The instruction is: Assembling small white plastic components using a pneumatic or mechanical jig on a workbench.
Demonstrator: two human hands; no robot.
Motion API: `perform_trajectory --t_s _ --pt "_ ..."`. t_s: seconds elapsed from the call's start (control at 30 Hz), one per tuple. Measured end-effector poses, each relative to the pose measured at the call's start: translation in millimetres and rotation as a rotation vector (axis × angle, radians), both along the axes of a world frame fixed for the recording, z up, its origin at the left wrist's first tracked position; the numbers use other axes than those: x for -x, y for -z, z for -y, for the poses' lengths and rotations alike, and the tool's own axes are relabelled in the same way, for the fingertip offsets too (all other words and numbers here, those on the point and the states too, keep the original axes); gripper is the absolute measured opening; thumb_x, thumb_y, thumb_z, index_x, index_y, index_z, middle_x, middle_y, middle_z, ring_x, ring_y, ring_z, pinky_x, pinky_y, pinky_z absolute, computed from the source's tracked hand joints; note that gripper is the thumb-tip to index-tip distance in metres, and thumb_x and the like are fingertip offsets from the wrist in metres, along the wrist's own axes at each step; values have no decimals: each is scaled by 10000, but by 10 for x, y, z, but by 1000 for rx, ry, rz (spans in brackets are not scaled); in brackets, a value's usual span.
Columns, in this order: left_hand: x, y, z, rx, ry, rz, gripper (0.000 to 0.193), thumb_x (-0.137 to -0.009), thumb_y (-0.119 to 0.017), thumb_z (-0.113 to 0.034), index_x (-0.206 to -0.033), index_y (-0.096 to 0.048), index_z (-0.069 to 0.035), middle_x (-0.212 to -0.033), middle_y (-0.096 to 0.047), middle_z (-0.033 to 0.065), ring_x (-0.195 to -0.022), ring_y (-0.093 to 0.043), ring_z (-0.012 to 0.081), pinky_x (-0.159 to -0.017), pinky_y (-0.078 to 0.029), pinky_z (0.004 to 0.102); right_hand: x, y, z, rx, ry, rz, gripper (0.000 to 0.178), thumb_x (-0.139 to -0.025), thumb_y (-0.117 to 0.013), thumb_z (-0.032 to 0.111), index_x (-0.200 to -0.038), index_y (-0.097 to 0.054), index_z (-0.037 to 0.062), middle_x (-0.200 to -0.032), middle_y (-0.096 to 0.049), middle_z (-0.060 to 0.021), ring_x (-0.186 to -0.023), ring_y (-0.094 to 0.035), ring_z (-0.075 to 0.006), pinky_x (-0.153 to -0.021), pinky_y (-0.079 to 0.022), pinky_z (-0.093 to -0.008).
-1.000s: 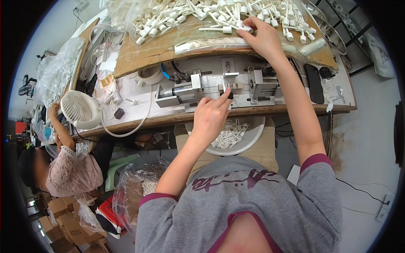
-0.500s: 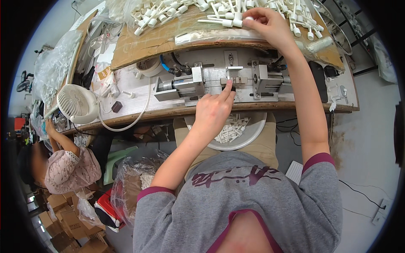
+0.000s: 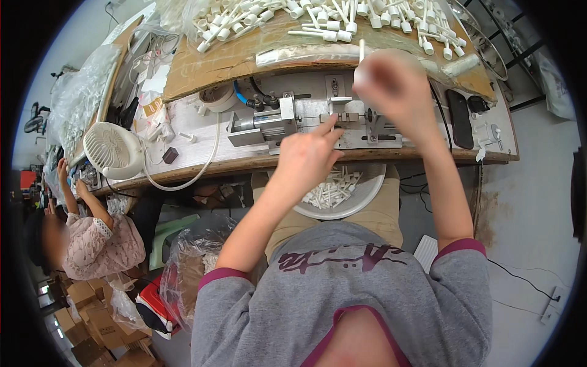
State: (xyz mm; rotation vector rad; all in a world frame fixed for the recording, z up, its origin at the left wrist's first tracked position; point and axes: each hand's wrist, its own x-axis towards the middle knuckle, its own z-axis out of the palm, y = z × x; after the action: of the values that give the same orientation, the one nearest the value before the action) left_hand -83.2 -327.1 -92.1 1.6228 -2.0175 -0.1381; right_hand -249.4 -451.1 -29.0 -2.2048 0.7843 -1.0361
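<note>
Far left: a co-worker (image 3: 101,248) is seated beside heaped clear plastic; brown cardboard boxes (image 3: 107,324) are stacked behind.
Fan: a white fan (image 3: 111,151) is set at the front edge of the table (image 3: 189,160), with a small dark block (image 3: 170,155) just to its right.
Clear bag: whitish contents are partly seen inside a crumpled plastic bag (image 3: 183,269) below the table.
Metal fixture: two metal housings, the left one fed by a blue hose (image 3: 240,92), are fixed on the table around a central block (image 3: 350,117).
Left hand: the left hand (image 3: 306,160) is laid over the fixture's front, index finger extended to the central block; whether anything is gripped underneath cannot be told.
Basin: short white sticks (image 3: 333,191) are held in a pale round basin (image 3: 370,191) on the lap, partly hidden by the left hand.
Cardboard sheet: white capped sticks (image 3: 244,21) are heaped across the cardboard sheet (image 3: 214,68).
Right hand: a white capped piece (image 3: 361,52) is pinched, stem up, in a narrow grip by the blurred right hand (image 3: 394,88), by which the fixture's right end is partly covered.
Far right: a dark phone (image 3: 458,119) is laid flat.
</note>
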Motion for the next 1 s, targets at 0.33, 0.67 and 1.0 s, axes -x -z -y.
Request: perform_trajectory --t_s 0.33,0.67,1.0 --pt "-381 -669 1047 535 -248 -82 212 -773 -776 -167 -908 -684 -33 -892 -640 107 -733 -651 229 -659 -529 333 68 802 -739 514 -19 -401 267 -758 -702 52 -1000 -600 4 -1257 -632 -149 -828 -670 -230 -705 -515 -311" --pt "-357 -728 1272 152 -255 -282 367 -766 -793 -303 -836 -660 32 -775 -635 167 -761 -624 316 -692 -496 413 -167 813 -691 558 52 -611 215 -748 -706 127 -906 -586 45 -1203 -664 -145 -512 -600 -218 -527 -501 -290" --pt "-279 -570 154 178 -66 -523 292 -778 -749 24 -1061 -714 -38 -1011 -616 61 -876 -662 133 -740 -604 251 -133 463 -417 339 -42 -375 266 -767 -756 190 -956 -649 35 -1024 -708 -97 -707 -681 -198 -626 -541 -323"
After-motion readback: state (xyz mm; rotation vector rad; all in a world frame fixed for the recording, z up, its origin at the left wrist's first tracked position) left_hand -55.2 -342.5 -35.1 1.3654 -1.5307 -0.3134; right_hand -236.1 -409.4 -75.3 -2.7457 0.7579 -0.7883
